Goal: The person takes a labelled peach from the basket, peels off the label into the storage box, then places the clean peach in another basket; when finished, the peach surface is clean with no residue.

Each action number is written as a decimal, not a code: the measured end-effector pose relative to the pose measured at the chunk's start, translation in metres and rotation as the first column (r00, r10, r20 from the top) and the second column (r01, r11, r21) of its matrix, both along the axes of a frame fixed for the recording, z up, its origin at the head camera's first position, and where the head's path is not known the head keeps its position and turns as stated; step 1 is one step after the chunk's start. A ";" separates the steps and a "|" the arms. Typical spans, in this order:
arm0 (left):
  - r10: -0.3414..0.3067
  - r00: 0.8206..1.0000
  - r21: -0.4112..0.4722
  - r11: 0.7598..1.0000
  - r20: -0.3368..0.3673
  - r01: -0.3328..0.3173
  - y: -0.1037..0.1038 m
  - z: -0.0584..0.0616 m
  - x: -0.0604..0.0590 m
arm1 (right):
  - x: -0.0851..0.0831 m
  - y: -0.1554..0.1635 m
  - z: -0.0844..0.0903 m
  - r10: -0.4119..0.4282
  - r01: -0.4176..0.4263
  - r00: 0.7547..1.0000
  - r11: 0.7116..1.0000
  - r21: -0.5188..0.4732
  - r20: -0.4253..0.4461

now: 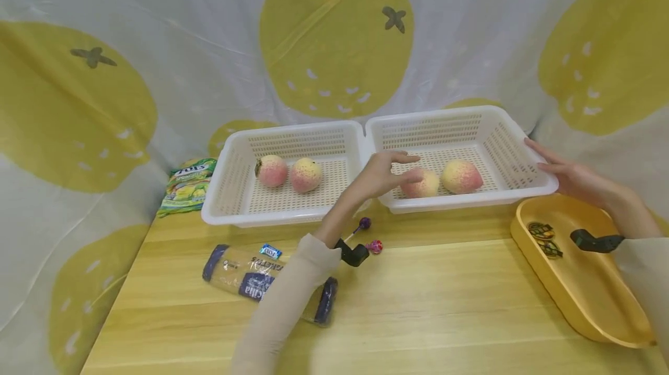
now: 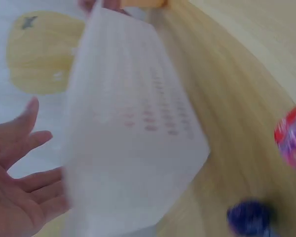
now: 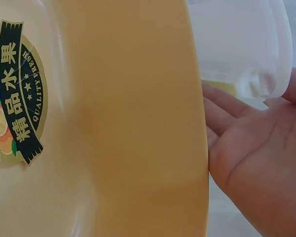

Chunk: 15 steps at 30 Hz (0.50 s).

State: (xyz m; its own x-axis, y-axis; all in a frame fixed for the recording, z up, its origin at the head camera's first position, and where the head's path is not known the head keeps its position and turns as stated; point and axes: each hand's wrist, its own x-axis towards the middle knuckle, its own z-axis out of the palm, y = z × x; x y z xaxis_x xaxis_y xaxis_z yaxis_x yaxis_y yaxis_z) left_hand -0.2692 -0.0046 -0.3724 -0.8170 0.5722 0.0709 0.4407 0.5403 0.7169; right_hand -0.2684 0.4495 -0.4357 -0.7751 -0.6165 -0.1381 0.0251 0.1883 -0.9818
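My left hand (image 1: 384,175) is over the near left part of the right white basket (image 1: 473,194), fingers spread and fairly straight. Its fingertips are by a pink-and-yellow peach (image 1: 425,184), and I cannot tell whether they touch it. Beside that one lies another peach (image 1: 462,176). In the left wrist view the left hand (image 2: 24,182) shows its palm next to the basket wall (image 2: 133,163). At the basket's right end, my right hand (image 1: 585,180) touches the outer rim with extended fingers. The right wrist view has this hand (image 3: 261,143) at the basket corner (image 3: 266,81), partly hidden by a golden tray (image 3: 138,123).
A second white basket (image 1: 219,189) adjoins on the left, with two round pink-yellow fruits (image 1: 305,175). In front lie two lollipops (image 1: 375,247), a small blue-wrapped candy (image 1: 270,251) and a clear package with dark blue ends (image 1: 225,270). A green bag (image 1: 187,188) stands far left.
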 end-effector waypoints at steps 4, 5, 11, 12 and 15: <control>0.053 0.998 -0.007 0.999 -0.014 -0.054 -0.058 0.019 0.020 | -0.002 0.000 -0.001 0.019 -0.020 1.000 0.999 -0.037 -0.006; 0.086 0.996 -0.018 0.996 -0.019 -0.086 -0.076 0.023 0.025 | -0.002 0.000 -0.001 0.009 -0.009 1.000 1.000 -0.023 -0.017; 0.275 0.960 -0.147 0.949 -0.050 -0.279 -0.195 0.033 0.044 | 0.001 -0.001 0.003 -0.078 0.099 0.992 0.966 0.238 -0.096; 0.300 0.953 -0.170 0.938 -0.039 -0.302 -0.214 0.030 0.046 | 0.001 -0.001 0.004 -0.082 0.108 0.992 0.954 0.280 -0.100; 0.380 0.925 -0.212 0.905 0.019 -0.368 -0.264 0.018 0.049 | 0.000 -0.003 0.009 -0.090 0.123 0.990 0.917 0.380 -0.104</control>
State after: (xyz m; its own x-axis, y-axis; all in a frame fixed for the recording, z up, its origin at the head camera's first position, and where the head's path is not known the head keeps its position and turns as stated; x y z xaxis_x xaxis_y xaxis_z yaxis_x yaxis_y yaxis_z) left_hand -0.2205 -0.2690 -0.3539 -0.9730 0.2209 -0.0676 0.1386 0.7923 0.5942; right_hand -0.2686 0.4465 -0.4267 -0.8523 -0.4416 -0.2803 -0.0119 0.5520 -0.8337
